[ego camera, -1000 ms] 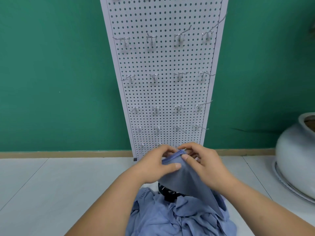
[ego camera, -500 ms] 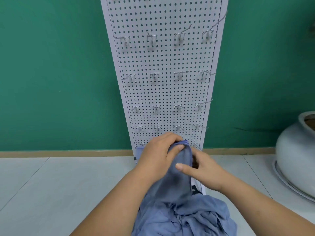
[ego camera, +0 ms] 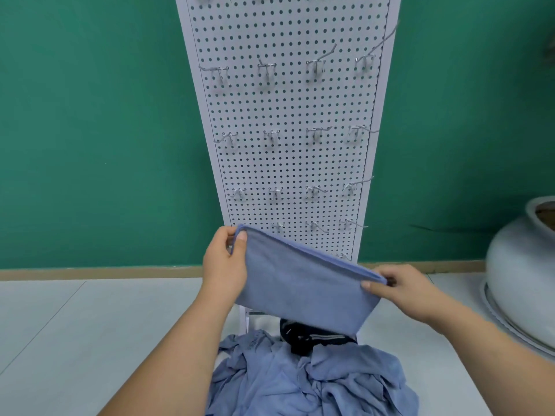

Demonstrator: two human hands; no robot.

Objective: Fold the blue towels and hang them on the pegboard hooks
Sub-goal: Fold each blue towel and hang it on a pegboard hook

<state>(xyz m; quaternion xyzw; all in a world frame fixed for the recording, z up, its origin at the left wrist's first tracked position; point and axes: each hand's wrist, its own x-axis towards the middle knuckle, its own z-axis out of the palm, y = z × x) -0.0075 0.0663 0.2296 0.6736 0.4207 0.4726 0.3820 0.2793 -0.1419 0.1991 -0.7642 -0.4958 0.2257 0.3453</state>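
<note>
A blue towel (ego camera: 303, 286) hangs doubled over and stretched flat in the air in front of the white pegboard (ego camera: 288, 115). My left hand (ego camera: 225, 265) pinches its upper left corner, held higher. My right hand (ego camera: 399, 288) pinches the upper right corner, lower down, so the top edge slopes down to the right. Below the towel, a crumpled heap of blue towels (ego camera: 309, 379) lies on the floor. Rows of bare metal hooks (ego camera: 315, 133) stick out of the pegboard.
A black object (ego camera: 303, 337) shows between the held towel and the heap, at the pegboard's foot. A large white ceramic pot (ego camera: 522, 271) stands on the floor at the right. A green wall (ego camera: 90, 130) runs behind the pegboard. The floor is pale tile (ego camera: 90, 340).
My hands have moved apart from a bunched grip at the middle, left hand up and left, right hand out to the right. The towel now hangs spread flat between them.
</note>
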